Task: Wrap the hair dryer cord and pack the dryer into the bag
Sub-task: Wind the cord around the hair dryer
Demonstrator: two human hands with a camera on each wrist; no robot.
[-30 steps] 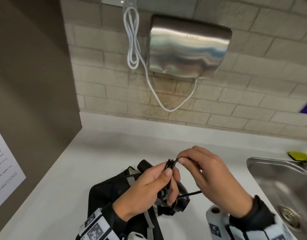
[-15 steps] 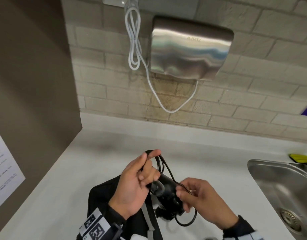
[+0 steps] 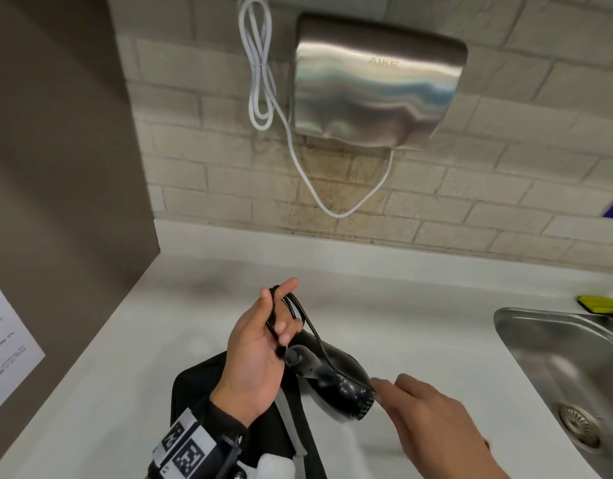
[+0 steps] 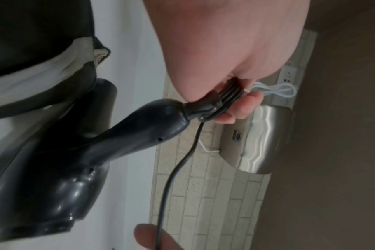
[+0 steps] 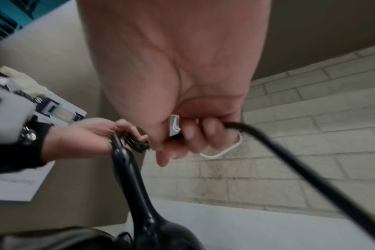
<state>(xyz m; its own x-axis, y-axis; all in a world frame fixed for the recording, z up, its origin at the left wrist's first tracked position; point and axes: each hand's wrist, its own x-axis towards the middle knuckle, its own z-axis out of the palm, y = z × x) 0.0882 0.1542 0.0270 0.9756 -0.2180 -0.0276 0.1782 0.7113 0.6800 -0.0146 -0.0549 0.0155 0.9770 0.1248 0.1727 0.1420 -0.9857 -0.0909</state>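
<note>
Several loops of thin black cord (image 3: 288,307) sit pinched in the left hand (image 3: 255,354), its glossy, bulbous hair dryer (image 3: 327,376) hanging over the matte black bag (image 3: 194,385). Right hand (image 3: 432,423), curled on the cord, has dropped lower right.

I count two hands: my left hand (image 3: 260,354) and my right hand (image 3: 432,416). I see one black hair dryer (image 3: 332,378) with one black cord (image 3: 298,312). There is one black bag (image 3: 201,385) at the near edge of the counter (image 3: 401,316). I count one sink (image 3: 553,344), one shiny hand dryer (image 3: 377,81), one white cord (image 3: 260,70), one yellow thing (image 3: 600,303) and one paper sheet (image 3: 7,344).
</note>
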